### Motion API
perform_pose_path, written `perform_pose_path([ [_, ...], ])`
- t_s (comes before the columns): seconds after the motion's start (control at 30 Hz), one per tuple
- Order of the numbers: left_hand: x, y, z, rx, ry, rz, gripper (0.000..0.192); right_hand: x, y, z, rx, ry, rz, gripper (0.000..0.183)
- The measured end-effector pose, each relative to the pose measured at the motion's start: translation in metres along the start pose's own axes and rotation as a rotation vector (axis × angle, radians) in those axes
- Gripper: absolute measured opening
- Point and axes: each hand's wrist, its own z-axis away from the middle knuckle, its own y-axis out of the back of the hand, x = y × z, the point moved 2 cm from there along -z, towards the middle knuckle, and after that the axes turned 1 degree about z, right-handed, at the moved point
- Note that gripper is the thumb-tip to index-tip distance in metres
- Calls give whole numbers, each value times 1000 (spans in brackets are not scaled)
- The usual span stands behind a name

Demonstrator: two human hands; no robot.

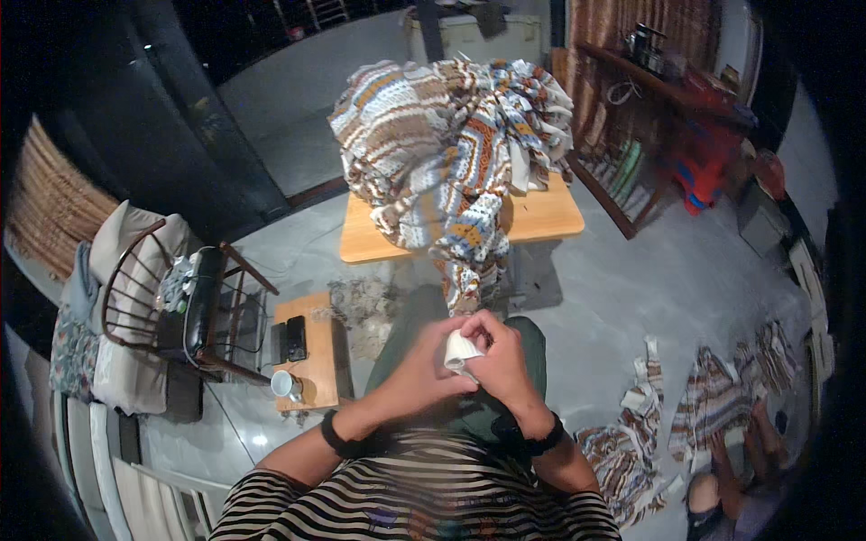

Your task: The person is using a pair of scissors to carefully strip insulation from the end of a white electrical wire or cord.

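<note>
Over my lap, both hands meet around a rolled or folded piece of white cloth [461, 353]. My left hand [423, 358] cups it from the left, with the thumb below it. My right hand [502, 355] pinches its right side with bent fingers. Just beyond my fingers, a patterned knit strip [463, 287] hangs down from a large heap of knit fabric [406, 128] in brown, white, blue and orange. My hands hide whether the white piece joins that strip. The heap lies on a light wooden table [548, 216].
To my left, a small wooden stool [318, 365] bears a white mug [285, 385] and dark phones [295, 338]. A spindle-back chair [216, 304] stands beyond. Striped knit pieces [616, 466] lie on the floor at right, near another person's hands [727, 450].
</note>
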Motion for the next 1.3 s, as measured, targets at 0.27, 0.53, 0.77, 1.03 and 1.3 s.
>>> perform_pose_path([
  [0.27,22,1,-8,117,-7,-186,48,13,16,-14,-213,25,-55,20],
  [0.53,3,12,-7,255,180,288,30,1,22,-5,-97,228,374,25],
  [0.77,-54,33,3,0,442,748,19,29,45,-24,-249,-185,-146,15],
  [1.03,2,72,-9,-111,346,867,17,3,18,-46,-468,-452,-384,18],
  [1.3,-28,83,-6,-161,289,437,21,-16,-4,-66,-517,-234,42,24],
])
